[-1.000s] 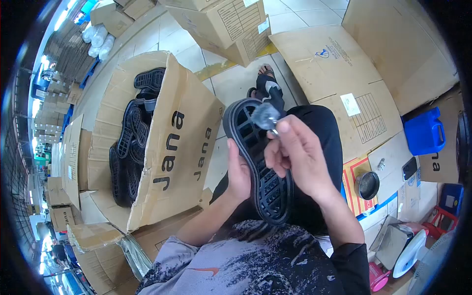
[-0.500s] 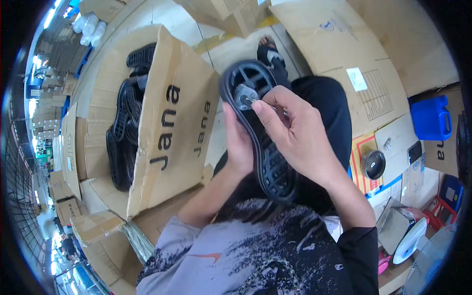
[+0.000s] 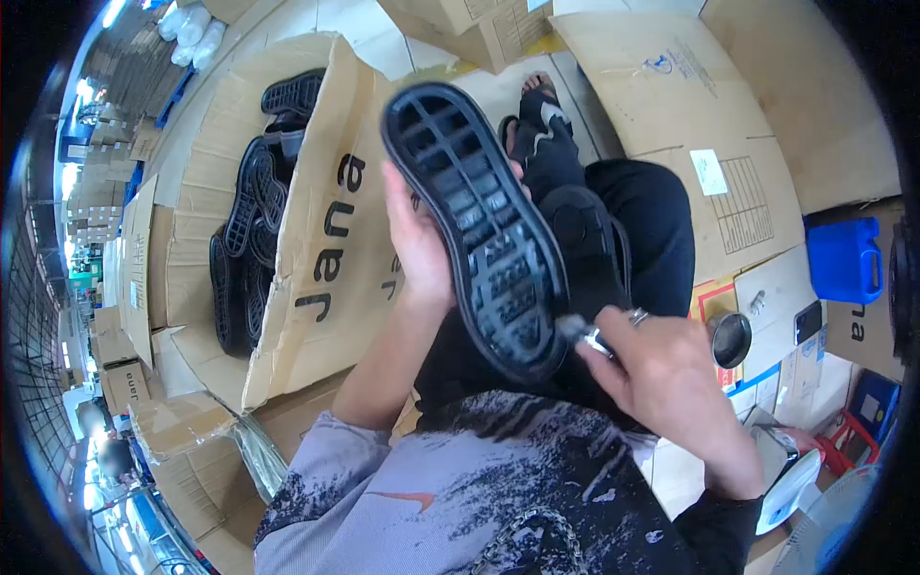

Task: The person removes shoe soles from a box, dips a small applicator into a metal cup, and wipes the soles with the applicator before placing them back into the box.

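Observation:
My left hand (image 3: 419, 251) is closed round the side of a black shoe sole (image 3: 470, 206), tilted with its gridded, hollow face toward me. Part of that grid looks wet and shiny, mostly in the half nearer my body. At the sole's near end, my right hand (image 3: 661, 374) pinches a small brush (image 3: 578, 329) with a pale, blurred tip and a shiny metal part. The tip is close to the rim; whether it touches, I cannot tell. Another black sole (image 3: 582, 230) rests on my lap behind the held one.
To the left, an open cardboard box (image 3: 331, 230) marked "Jana" contains several black soles (image 3: 251, 196). On the right, a dark round bowl (image 3: 730, 340) stands near a phone (image 3: 808, 323) and a blue jug (image 3: 845, 261). A large flat-topped carton (image 3: 671, 86) lies ahead.
My right hand has moved with the brush from the sole's far end down to its near end, right side. The sole has turned more toward me, exposing its whole grid.

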{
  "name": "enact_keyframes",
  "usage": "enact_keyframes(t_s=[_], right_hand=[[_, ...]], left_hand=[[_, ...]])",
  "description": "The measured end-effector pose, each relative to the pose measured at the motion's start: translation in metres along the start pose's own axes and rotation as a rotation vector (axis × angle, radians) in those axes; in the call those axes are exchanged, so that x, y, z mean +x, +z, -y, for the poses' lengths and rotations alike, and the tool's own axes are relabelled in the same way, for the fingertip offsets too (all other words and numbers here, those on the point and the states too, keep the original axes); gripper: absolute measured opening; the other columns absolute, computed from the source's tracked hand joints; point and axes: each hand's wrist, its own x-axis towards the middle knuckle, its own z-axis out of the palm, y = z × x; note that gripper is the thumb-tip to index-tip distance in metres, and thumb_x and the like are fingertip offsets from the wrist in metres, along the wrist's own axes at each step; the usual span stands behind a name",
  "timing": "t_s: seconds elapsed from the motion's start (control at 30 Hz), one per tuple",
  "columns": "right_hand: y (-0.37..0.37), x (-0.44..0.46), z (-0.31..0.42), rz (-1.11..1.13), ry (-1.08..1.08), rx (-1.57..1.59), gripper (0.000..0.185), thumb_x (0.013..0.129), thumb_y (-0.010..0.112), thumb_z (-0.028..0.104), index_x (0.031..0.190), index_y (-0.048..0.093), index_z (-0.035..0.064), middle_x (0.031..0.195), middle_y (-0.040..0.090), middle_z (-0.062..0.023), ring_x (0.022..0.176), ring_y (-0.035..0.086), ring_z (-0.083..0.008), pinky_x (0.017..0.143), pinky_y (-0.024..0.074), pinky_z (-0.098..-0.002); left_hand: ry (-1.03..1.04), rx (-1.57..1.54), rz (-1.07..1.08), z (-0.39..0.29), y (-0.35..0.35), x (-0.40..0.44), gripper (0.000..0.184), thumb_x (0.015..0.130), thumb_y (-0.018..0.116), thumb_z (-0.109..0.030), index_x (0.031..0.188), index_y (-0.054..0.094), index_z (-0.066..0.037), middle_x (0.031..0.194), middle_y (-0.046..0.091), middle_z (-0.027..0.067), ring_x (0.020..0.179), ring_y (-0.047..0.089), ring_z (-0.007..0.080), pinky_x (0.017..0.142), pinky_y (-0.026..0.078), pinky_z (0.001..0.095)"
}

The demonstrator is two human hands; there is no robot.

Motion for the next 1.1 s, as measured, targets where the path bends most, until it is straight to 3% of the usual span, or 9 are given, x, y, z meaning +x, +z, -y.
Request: enact_keyframes(t_s=[0.1,0.17,0.23,0.3,0.37,0.53,0.83,0.87,1.1], right_hand=[[-0.02,0.031,-0.004,-0.244,-0.06,-0.109,0.021,0.077,0.067,0.018,0.077,0.05,0.0058,0.058,0.048,-0.0047,0.05,0.053,-0.02,0.047,0.0401,-0.0313],[-0.017,0.055,-0.018,-0.444,-0.245,-0.28,0.02,0.076,0.067,0.017,0.081,0.052,0.0051,0.062,0.048,-0.003,0.054,0.051,-0.0168,0.049,0.0392,-0.0275],[-0.015,0.07,-0.025,-0.464,-0.312,-0.345,0.017,0.075,0.064,0.013,0.086,0.054,0.0055,0.066,0.049,-0.0009,0.057,0.05,-0.0126,0.05,0.0378,-0.024],[-0.008,0.079,-0.031,-0.58,-0.431,-0.551,0.017,0.073,0.061,0.011,0.087,0.055,0.0069,0.07,0.051,-0.0001,0.061,0.051,-0.0102,0.051,0.0373,-0.0226],[-0.009,0.081,-0.031,-0.579,-0.459,-0.625,0.02,0.07,0.06,0.011,0.088,0.055,0.0075,0.072,0.053,0.0002,0.064,0.051,-0.0091,0.052,0.0373,-0.0217],[-0.009,0.081,-0.034,-0.602,-0.436,-0.665,0.026,0.065,0.059,0.015,0.089,0.055,0.0069,0.07,0.052,-0.0005,0.063,0.051,-0.0112,0.053,0.0386,-0.0228],[0.003,0.046,-0.015,-0.327,-0.316,-0.651,0.011,0.073,0.059,0.007,0.08,0.053,0.0011,0.057,0.042,0.0,0.054,0.045,-0.0105,0.049,0.0328,-0.0237],[0.01,0.041,-0.015,-0.321,-0.33,-0.642,0.012,0.072,0.059,0.007,0.08,0.053,0.0011,0.057,0.041,0.0001,0.054,0.044,-0.0105,0.049,0.0328,-0.0237],[0.047,0.003,-0.013,-0.208,-0.33,-0.536,0.011,0.069,0.058,0.006,0.078,0.055,0.0011,0.054,0.039,0.0009,0.052,0.042,-0.0097,0.048,0.0323,-0.0232]], left_hand=[[-0.128,0.167,-0.071,0.006,0.013,-0.006,0.089,0.083,0.02,-0.073,0.121,0.048,0.003,0.106,0.06,0.0197,0.091,0.062,0.0285,0.081,0.052,0.0406],[-0.19,0.086,-0.056,0.01,0.017,-0.015,0.089,0.083,0.02,-0.073,0.121,0.048,0.002,0.106,0.06,0.0198,0.091,0.062,0.0279,0.081,0.052,0.0397],[-0.32,-0.064,-0.049,0.012,0.02,-0.02,0.088,0.084,0.02,-0.072,0.123,0.048,0.002,0.107,0.06,0.02,0.093,0.062,0.0266,0.082,0.051,0.0378],[-0.309,0.103,-0.029,0.012,0.026,-0.022,0.087,0.085,0.019,-0.071,0.123,0.047,0.002,0.107,0.06,0.02,0.092,0.063,0.0265,0.082,0.052,0.037],[-0.343,0.247,0.029,0.012,0.028,-0.025,0.085,0.087,0.017,-0.069,0.124,0.046,0.002,0.106,0.06,0.0196,0.092,0.063,0.0261,0.081,0.052,0.0359],[-0.387,0.13,0.098,0.013,0.025,-0.027,0.08,0.088,0.017,-0.066,0.126,0.045,-0.001,0.105,0.06,0.0188,0.092,0.063,0.0244,0.082,0.052,0.035],[-0.024,0.265,-0.104,0.013,0.023,-0.018,0.081,0.089,0.01,-0.064,0.13,0.039,-0.001,0.112,0.058,0.0195,0.097,0.061,0.0283,0.087,0.049,0.0402],[-0.007,0.467,0.01,0.009,0.016,-0.014,0.081,0.089,0.012,-0.065,0.129,0.04,-0.001,0.111,0.057,0.0208,0.098,0.06,0.0291,0.086,0.049,0.0407],[0.062,0.328,-0.023,-0.012,0.012,-0.004,0.088,0.083,0.022,-0.073,0.126,0.043,0.0,0.111,0.057,0.0224,0.096,0.06,0.0318,0.082,0.051,0.0446]])
